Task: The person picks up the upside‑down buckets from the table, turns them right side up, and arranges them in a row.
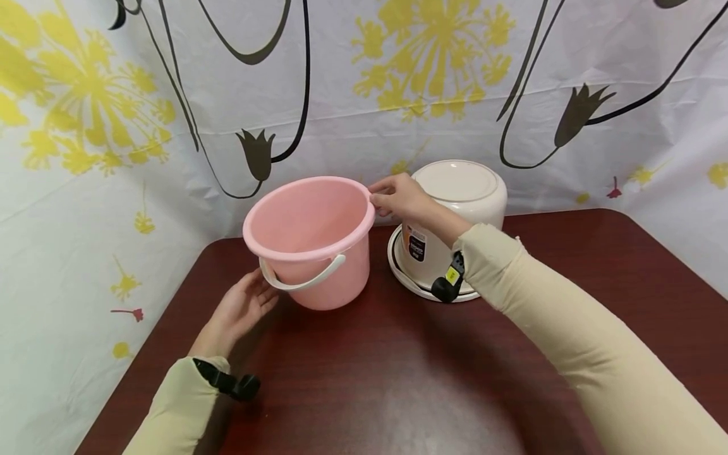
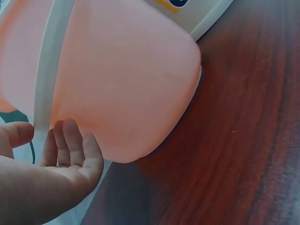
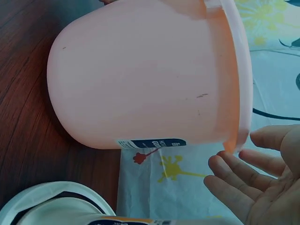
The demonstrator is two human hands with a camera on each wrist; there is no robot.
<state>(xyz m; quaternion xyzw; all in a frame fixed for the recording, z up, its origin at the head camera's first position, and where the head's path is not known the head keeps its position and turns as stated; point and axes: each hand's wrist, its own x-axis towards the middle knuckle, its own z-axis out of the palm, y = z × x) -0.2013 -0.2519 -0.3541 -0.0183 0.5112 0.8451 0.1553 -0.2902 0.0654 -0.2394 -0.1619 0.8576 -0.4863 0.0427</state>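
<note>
Head view is brightly and fairly evenly lit, apparently from above. A pale glare is cast on the near middle of the dark red tabletop [image 1: 409, 404]; a broad, soft-edged shadow is thrown on it alongside the right sleeve [image 1: 569, 328]. Glossy highlights are caught on the upturned cream bucket [image 1: 455, 180]. Both wrist views are rendered dimmer and bluish, detail softened; in the right one, the wood beside the pink bucket [image 3: 140, 79] is darkened by shadow.

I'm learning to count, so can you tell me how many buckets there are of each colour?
Pink bucket: 1
Cream bucket, upside down: 1
Total: 2 buckets
</note>
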